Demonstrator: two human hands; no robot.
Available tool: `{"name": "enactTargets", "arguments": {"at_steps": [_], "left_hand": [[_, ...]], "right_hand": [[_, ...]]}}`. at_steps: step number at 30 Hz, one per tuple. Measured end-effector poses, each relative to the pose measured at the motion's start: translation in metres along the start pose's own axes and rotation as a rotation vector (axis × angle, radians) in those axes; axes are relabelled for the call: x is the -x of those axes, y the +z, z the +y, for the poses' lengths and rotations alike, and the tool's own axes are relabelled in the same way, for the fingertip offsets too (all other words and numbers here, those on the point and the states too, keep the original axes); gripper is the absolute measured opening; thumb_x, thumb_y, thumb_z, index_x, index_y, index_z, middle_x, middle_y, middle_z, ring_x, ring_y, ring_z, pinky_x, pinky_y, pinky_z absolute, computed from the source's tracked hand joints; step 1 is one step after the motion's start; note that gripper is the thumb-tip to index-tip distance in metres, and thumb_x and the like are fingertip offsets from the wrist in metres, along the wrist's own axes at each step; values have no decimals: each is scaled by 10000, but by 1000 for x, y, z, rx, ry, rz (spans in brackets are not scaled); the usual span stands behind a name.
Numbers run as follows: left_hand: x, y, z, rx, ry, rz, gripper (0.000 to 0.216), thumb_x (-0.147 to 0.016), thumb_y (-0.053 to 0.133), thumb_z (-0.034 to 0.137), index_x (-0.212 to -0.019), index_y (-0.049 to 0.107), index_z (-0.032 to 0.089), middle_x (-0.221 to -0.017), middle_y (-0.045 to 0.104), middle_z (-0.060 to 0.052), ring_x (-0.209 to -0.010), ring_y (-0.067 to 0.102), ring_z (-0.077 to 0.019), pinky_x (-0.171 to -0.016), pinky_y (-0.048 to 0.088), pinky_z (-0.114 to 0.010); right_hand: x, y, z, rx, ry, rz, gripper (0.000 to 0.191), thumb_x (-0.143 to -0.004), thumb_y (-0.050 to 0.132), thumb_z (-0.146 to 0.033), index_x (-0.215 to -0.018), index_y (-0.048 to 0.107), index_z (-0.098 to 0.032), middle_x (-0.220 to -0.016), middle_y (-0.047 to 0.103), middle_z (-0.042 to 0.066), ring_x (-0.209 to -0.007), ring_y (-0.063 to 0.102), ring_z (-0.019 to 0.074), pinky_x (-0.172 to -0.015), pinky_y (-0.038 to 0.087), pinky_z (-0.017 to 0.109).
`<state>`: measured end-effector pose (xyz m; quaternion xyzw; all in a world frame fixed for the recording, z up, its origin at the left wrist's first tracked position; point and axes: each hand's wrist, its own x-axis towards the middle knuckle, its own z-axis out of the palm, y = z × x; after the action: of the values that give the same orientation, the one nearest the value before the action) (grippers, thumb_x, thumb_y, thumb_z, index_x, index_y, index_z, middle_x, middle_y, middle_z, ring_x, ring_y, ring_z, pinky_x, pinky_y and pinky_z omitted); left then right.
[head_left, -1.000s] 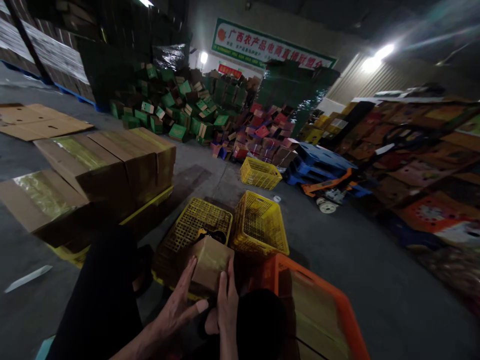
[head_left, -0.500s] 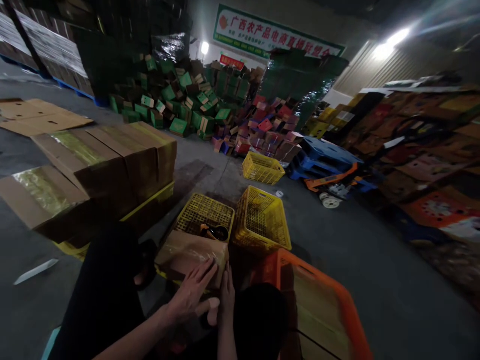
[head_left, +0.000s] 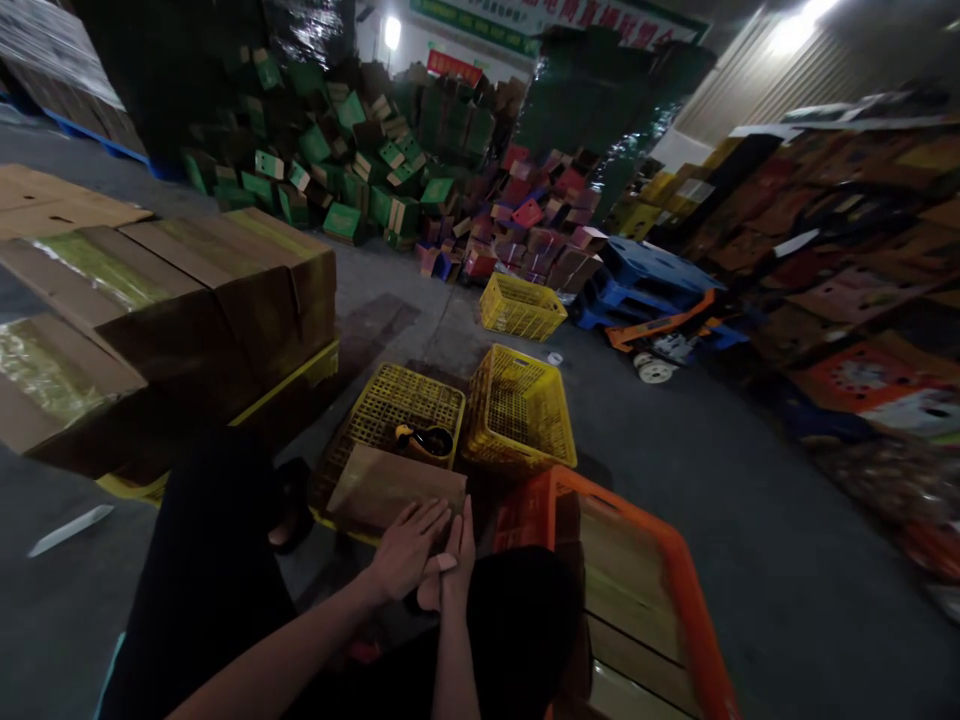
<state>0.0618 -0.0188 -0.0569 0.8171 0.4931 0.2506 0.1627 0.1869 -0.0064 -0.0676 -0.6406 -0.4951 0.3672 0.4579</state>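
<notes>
the person sits low, and both hands are on a flat brown cardboard piece (head_left: pixel 390 485). this piece lies across the near part of a yellow crate (head_left: pixel 409 400), which seems turned bottom up, just in front of the knees. the left hand (head_left: pixel 409 548) lies palm down on its near edge with the fingers spread; it pinches nothing. the right hand (head_left: pixel 454 555) is just beside it and touches it, fingers straight and pressed together, with the tips at the near right corner of the cardboard.

just behind the cardboard, on the same crate, there is a dark round thing (head_left: pixel 429 441); it is too dim to say what it is. a 2nd yellow crate (head_left: pixel 517 425) stands to the right, and an orange crate (head_left: pixel 652 590) is near right. big brown cartons (head_left: pixel 195 290) stand to the left.

the step in hand looks like pressing the cardboard flat and keeping it steady. as both palms only rest on top, a lift would first call for fingers curled under the near edge, with care for the dark thing close behind.
</notes>
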Motion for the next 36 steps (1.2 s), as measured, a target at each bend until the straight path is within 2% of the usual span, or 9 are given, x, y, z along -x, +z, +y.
{"name": "enactTargets", "arguments": {"at_steps": [3,7,12,19,22,25,29,32,36], "left_hand": [[0,6,-5,-36,-60,13,723,-979,408,645,-1554,330,213,-1591,386,-83,-1459,368,-247,-1175,310,-455],[7,12,-18,-59,-83,-6,728,-967,461,632,-1554,338,220,-1586,394,-87,-1452,377,-265,-1171,309,-466],[21,12,-43,-72,-108,-6,672,-993,477,540,-1565,319,224,-1590,386,-86,-1452,376,-271,-1166,308,-463],[47,-4,-77,-94,-174,55,631,-1013,428,525,-1549,359,199,-1573,409,-118,-1444,387,-292,-1179,276,-489],[59,-13,-92,-124,-276,110,626,-1008,450,505,-1547,363,198,-1591,374,-129,-1472,335,-311,-1193,240,-524],[69,-15,-103,-126,-378,175,602,-1012,449,462,-1550,356,209,-1622,308,-127,-1513,226,-333,-1193,225,-555],[71,-8,-105,-1,-399,239,673,-1015,431,447,-1585,242,143,-1654,190,-167,-1535,111,-327,-1194,247,-541],[69,-6,-101,98,-423,264,664,-1022,412,440,-1587,239,137,-1661,155,-166,-1538,72,-321,-1209,204,-555],[70,-9,-103,291,-424,284,607,-1026,391,427,-1581,285,204,-1666,188,-94,-1541,100,-267,-1235,178,-494]], "right_hand": [[-1,4,4,-126,60,55,732,-956,357,-622,-1546,358,-189,-1529,472,83,-1367,487,207,-1099,395,322],[-3,8,19,-172,130,93,730,-944,372,-607,-1532,387,-176,-1512,492,99,-1314,540,225,-1063,429,333],[-10,8,45,30,5,109,659,-976,333,-547,-1512,419,-173,-1533,465,100,-1390,464,213,-1120,381,351],[-19,13,71,502,-243,210,565,-1029,221,-391,-1442,516,-144,-1536,451,149,-1448,363,248,-1146,337,462],[-16,17,66,649,-264,233,555,-1038,209,-365,-1435,527,-140,-1509,485,157,-1480,294,284,-1158,276,547],[-10,21,52,824,-262,217,584,-1043,220,-407,-1474,469,-102,-1533,445,178,-1505,225,324,-1166,212,605],[0,30,31,957,-290,142,624,-1046,210,-435,-1495,423,-58,-1541,423,190,-1515,181,358,-1176,120,648],[8,42,20,973,-341,53,619,-1049,208,-424,-1492,423,-47,-1540,423,190,-1513,199,350,-1183,140,629],[16,57,10,972,-346,-8,596,-1050,237,-387,-1493,411,-29,-1545,409,204,-1510,219,343,-1183,200,589]]}}
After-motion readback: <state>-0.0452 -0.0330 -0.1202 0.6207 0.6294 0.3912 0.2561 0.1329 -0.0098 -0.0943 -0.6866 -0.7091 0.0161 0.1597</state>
